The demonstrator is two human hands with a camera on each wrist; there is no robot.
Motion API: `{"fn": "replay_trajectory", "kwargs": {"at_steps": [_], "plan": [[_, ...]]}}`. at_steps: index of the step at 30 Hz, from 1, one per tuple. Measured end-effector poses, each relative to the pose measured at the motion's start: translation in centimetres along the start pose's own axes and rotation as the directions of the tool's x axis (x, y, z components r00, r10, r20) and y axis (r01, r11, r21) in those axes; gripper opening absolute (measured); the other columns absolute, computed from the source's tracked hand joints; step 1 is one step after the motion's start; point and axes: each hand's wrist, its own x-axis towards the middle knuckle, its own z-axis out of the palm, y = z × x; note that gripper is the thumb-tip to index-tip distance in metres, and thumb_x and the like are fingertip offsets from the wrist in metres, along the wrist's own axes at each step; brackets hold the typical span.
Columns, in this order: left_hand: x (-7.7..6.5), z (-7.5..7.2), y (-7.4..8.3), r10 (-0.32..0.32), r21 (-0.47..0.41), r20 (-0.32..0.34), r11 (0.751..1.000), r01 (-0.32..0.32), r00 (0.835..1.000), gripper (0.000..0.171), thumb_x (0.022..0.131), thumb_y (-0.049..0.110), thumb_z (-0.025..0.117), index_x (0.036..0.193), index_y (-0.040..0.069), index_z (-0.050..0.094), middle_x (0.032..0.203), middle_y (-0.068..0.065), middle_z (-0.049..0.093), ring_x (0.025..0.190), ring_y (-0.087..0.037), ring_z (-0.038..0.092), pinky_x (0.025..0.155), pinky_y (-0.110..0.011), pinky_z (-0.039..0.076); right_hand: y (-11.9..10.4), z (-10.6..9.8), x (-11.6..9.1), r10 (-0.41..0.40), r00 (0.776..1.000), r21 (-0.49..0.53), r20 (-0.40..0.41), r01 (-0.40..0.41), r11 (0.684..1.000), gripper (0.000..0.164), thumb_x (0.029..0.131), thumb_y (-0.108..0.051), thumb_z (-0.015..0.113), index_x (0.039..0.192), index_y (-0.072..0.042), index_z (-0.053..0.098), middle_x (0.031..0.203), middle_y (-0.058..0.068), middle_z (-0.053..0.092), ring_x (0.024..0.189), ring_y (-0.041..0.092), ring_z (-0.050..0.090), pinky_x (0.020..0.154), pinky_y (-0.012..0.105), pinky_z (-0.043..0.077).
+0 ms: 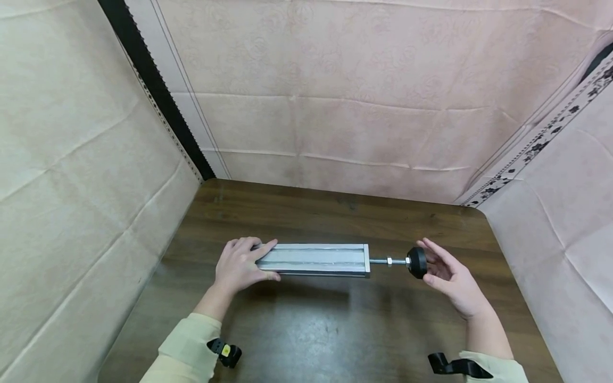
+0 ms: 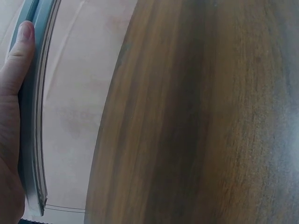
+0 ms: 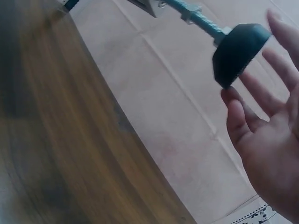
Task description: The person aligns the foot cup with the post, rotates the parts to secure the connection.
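1. The table [image 1: 330, 340] is being screened by pale cloth [image 1: 335, 64] at the left, the back and the right
2. The bar [image 1: 311, 258] is apparently being held above the table, judging by the shadow below it, with its length being pointed from left to right
3. The bar's left end is being gripped by the left hand [image 1: 241, 266], with the thumb being laid on the near side and the fingers across the top
4. Nothing is being firmly clasped by the right hand [image 1: 452, 279]; its loosely parted fingers are being curved about the rim of the foot [image 1: 417, 263], and the lower edge seems to be being touched
5. The black foot is being carried at the rod's outer end; probably it is being screwed round in this step, though which way cannot be told, and a closer pinch and a twist are likely being called for next, while the bar is being steadied
6. The threaded rod [image 1: 379, 261] is being borne by the bar's right end
7. Two nuts [image 3: 190, 13] are being carried on the rod, one partway along, one just beside the foot
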Motion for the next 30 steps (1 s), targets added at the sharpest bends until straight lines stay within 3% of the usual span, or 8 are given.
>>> {"fn": "replay_trajectory", "kwargs": {"at_steps": [5,9,12,15,20,23,26,30], "plan": [[0.3,0.4,0.4,-0.008,-0.013,0.008,1.000,0.008,1.000,0.089,0.058,0.079,0.063,0.134,0.034,0.052,0.113,-0.004,0.055,0.105,-0.021,0.049,0.094,-0.045,0.034,-0.6,-0.9,-0.1,-0.015,0.999,-0.027,0.034,0.016,1.000,0.063,0.083,0.021,0.053,0.141,0.006,0.033,0.137,-0.001,0.048,0.110,0.011,0.054,0.083,0.020,0.045],[0.5,0.5,0.5,0.000,-0.032,0.007,0.999,0.001,1.000,0.090,0.059,0.082,0.058,0.135,0.034,0.052,0.114,-0.004,0.055,0.106,-0.021,0.048,0.095,-0.046,0.034,-0.9,-1.0,-0.2,0.062,0.996,-0.121,-0.060,-0.069,0.990,0.056,0.086,0.015,0.054,0.138,0.003,0.040,0.120,-0.002,0.058,0.100,0.010,0.059,0.078,0.020,0.047],[0.4,0.3,0.3,-0.001,-0.030,0.006,1.000,0.001,1.000,0.092,0.058,0.087,0.051,0.133,0.034,0.054,0.113,-0.003,0.055,0.105,-0.021,0.049,0.095,-0.045,0.033,-0.7,-0.6,-0.3,0.133,0.984,-0.222,-0.120,-0.157,0.962,0.046,0.092,0.003,0.053,0.137,-0.002,0.045,0.107,-0.006,0.060,0.090,0.007,0.059,0.072,0.022,0.047],[0.2,0.1,0.1,0.005,-0.039,0.001,0.999,-0.005,1.000,0.094,0.056,0.089,0.046,0.132,0.033,0.055,0.111,-0.002,0.056,0.104,-0.021,0.050,0.094,-0.045,0.034,-0.6,-0.4,-0.4,0.151,0.982,-0.276,-0.117,-0.178,0.944,0.045,0.095,-0.006,0.051,0.140,-0.006,0.044,0.112,-0.008,0.059,0.093,0.006,0.057,0.073,0.022,0.046],[0.0,-0.2,-0.3,0.016,-0.037,-0.003,0.999,-0.016,1.000,0.095,0.057,0.089,0.044,0.133,0.033,0.054,0.111,-0.003,0.056,0.104,-0.022,0.051,0.093,-0.045,0.034,-0.2,-0.2,-0.4,0.050,0.999,-0.116,0.003,-0.049,0.992,0.063,0.088,0.011,0.053,0.145,-0.001,0.030,0.138,-0.002,0.046,0.113,0.010,0.053,0.084,0.021,0.044],[0.0,-0.2,-0.3,0.019,-0.034,-0.019,0.999,-0.020,1.000,0.095,0.057,0.089,0.044,0.132,0.033,0.055,0.109,-0.003,0.056,0.103,-0.021,0.051,0.092,-0.044,0.035,-0.3,-0.2,-0.4,0.028,0.999,-0.084,0.024,-0.026,0.996,0.066,0.084,0.016,0.055,0.143,0.003,0.030,0.138,-0.003,0.045,0.111,0.011,0.055,0.082,0.021,0.046],[0.1,-0.3,-0.3,0.024,-0.037,-0.023,0.999,-0.025,0.999,0.095,0.056,0.089,0.045,0.132,0.033,0.056,0.108,-0.003,0.056,0.101,-0.021,0.051,0.091,-0.044,0.036,-0.2,-0.1,-0.4,0.067,0.997,-0.151,-0.040,-0.072,0.986,0.058,0.086,0.012,0.056,0.141,0.003,0.036,0.125,-0.003,0.053,0.102,0.010,0.057,0.079,0.021,0.047],[0.1,-0.4,-0.3,0.018,-0.040,0.001,0.999,-0.018,1.000,0.094,0.057,0.089,0.044,0.132,0.034,0.055,0.109,-0.003,0.056,0.103,-0.021,0.051,0.092,-0.044,0.035,0.0,0.3,-0.2,0.136,0.980,-0.226,-0.148,-0.168,0.960,0.044,0.094,-0.004,0.054,0.137,0.000,0.044,0.107,-0.004,0.058,0.088,0.008,0.058,0.070,0.023,0.046]]}}
